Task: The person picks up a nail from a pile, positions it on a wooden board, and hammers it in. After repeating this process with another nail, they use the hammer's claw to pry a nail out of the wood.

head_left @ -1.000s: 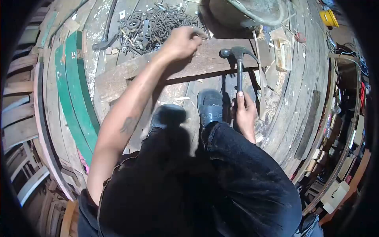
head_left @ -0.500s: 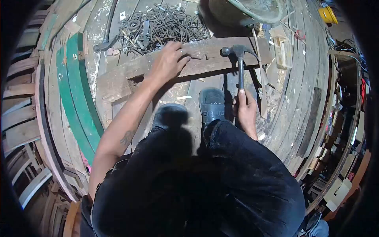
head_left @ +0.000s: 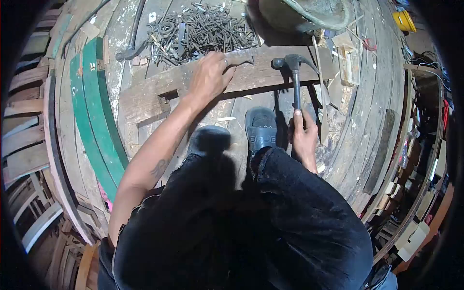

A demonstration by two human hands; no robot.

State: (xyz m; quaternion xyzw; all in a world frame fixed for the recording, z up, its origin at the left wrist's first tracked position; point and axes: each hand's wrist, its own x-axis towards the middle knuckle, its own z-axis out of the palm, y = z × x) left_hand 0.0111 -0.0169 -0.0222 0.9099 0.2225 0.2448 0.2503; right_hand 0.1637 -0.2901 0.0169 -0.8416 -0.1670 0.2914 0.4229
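Note:
A wooden plank (head_left: 275, 79) lies across the floor in front of my feet. My left hand (head_left: 209, 77) rests on it with fingers closed around one end of a bent, rusty nail (head_left: 245, 62), whose hooked end points right. My right hand (head_left: 305, 135) grips a claw hammer (head_left: 296, 82) low on its handle. The hammer's head (head_left: 290, 62) is over the plank, to the right of the nail. Just beyond my left hand is a heap of old nails (head_left: 208, 34).
Green-painted boards (head_left: 94, 106) lie at the left, with a dark metal bar (head_left: 135, 36) beyond them. At the back stands a worn basin (head_left: 299, 17). A small wooden frame (head_left: 349, 65) sits at the right, and a yellow container (head_left: 404, 21) farther off. My sandals (head_left: 261, 133) are close behind the plank.
The bent nail has turned, its hooked end now higher off to the right, and my left fingers have shifted slightly. The hammer stays almost where it was.

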